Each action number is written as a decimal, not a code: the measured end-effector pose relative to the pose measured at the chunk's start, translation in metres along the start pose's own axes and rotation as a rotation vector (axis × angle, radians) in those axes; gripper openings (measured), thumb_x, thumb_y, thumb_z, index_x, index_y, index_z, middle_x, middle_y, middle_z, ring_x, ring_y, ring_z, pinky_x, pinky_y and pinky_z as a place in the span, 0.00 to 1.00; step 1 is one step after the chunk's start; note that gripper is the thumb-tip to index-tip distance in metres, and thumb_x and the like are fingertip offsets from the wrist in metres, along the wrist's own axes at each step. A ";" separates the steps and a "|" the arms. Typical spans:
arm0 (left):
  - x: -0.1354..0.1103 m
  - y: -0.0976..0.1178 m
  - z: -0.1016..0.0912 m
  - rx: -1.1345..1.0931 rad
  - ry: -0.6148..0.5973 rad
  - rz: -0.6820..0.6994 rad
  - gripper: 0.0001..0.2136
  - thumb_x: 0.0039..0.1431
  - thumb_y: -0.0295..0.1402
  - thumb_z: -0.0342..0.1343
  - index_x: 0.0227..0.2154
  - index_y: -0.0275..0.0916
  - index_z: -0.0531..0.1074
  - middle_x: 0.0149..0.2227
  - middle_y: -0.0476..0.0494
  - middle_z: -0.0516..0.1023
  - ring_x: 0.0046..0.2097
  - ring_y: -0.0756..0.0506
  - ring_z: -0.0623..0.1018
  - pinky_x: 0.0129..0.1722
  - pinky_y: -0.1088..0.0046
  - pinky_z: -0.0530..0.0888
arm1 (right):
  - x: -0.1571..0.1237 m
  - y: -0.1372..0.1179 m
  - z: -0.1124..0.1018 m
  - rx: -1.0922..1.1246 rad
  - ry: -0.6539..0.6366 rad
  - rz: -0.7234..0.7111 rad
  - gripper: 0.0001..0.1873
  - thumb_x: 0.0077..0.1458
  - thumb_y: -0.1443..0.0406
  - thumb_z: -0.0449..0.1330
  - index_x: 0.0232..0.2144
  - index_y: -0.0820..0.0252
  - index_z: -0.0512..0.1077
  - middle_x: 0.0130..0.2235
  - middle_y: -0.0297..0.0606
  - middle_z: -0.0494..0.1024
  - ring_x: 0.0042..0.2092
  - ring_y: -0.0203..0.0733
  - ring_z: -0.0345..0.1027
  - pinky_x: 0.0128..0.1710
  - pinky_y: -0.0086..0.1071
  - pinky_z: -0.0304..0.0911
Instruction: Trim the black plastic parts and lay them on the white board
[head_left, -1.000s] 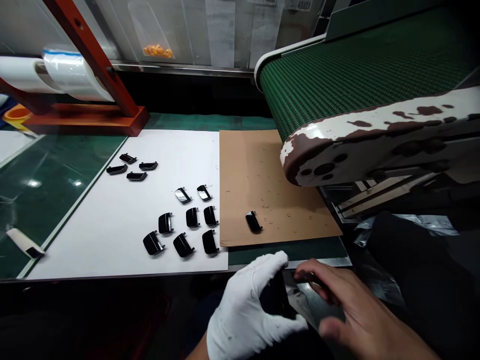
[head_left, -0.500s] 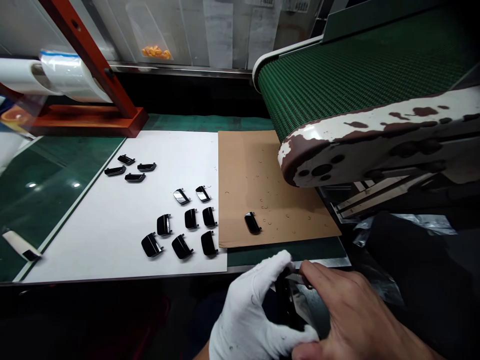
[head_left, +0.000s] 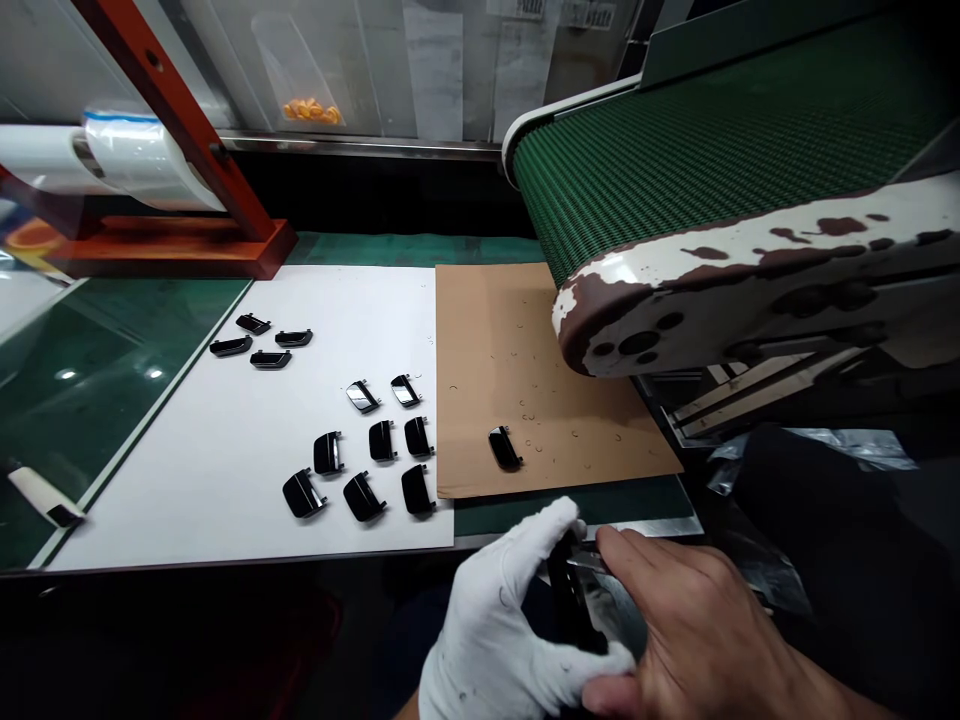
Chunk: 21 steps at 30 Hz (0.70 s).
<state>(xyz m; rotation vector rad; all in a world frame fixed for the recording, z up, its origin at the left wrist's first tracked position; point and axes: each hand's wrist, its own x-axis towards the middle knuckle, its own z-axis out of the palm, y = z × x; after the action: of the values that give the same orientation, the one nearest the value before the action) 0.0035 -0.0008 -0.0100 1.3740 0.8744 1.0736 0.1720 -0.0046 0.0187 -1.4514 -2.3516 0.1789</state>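
Low at the table's front edge, my white-gloved left hand (head_left: 495, 625) grips a glossy black plastic part (head_left: 574, 590) between its thumb and fingers. My bare right hand (head_left: 697, 620) is closed close against it. A thin metal blade-like tool (head_left: 589, 562) shows at its index fingertip and meets the part's upper end; the rest of the tool is hidden by the hand. The right thumb is near the left thumb at the part's lower end. Just beyond my hands, a single black part (head_left: 505, 449) lies on the brown cardboard (head_left: 480, 330).
Several black parts (head_left: 364, 497) are spread over white paper (head_left: 202, 470), with a smaller group (head_left: 271, 359) farther back. A conveyor (head_left: 675, 240) with a green belt overhangs the right side. Film rolls (head_left: 146, 160) hang on a red-brown stand (head_left: 255, 250). A white-handled tool (head_left: 41, 492) lies left.
The metal tool at my right index fingertip has shifted slightly along the black part, and my right hand has turned a little. My left hand keeps its grip; the view has tilted slightly.
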 end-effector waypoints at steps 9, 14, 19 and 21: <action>-0.004 -0.004 0.003 0.025 0.039 -0.046 0.35 0.40 0.29 0.71 0.54 0.38 0.67 0.47 0.44 0.78 0.47 0.42 0.79 0.52 0.70 0.75 | -0.003 0.005 0.006 -0.006 0.008 -0.046 0.42 0.53 0.36 0.30 0.22 0.61 0.68 0.19 0.37 0.70 0.19 0.41 0.66 0.20 0.35 0.56; -0.002 -0.003 0.005 -0.002 0.059 -0.078 0.34 0.40 0.29 0.71 0.54 0.38 0.68 0.47 0.44 0.78 0.46 0.43 0.79 0.52 0.72 0.75 | -0.005 0.007 0.008 -0.028 0.020 -0.071 0.41 0.54 0.37 0.33 0.22 0.61 0.69 0.18 0.36 0.69 0.20 0.40 0.66 0.21 0.35 0.55; -0.001 -0.003 0.007 -0.022 0.066 -0.086 0.35 0.38 0.27 0.71 0.53 0.38 0.69 0.45 0.47 0.79 0.45 0.46 0.79 0.49 0.79 0.75 | -0.006 0.008 0.008 -0.064 0.035 -0.099 0.41 0.56 0.39 0.33 0.21 0.63 0.70 0.18 0.37 0.69 0.20 0.40 0.66 0.21 0.35 0.54; -0.001 -0.003 0.006 -0.015 0.070 -0.098 0.35 0.38 0.26 0.71 0.54 0.38 0.68 0.45 0.47 0.79 0.45 0.46 0.79 0.49 0.79 0.74 | -0.006 0.009 0.008 -0.065 0.035 -0.102 0.42 0.57 0.39 0.33 0.21 0.63 0.70 0.18 0.37 0.69 0.20 0.40 0.66 0.21 0.35 0.54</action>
<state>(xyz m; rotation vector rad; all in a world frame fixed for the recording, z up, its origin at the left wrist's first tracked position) 0.0090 -0.0029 -0.0131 1.2744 0.9723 1.0559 0.1786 -0.0052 0.0070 -1.3485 -2.4164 0.0497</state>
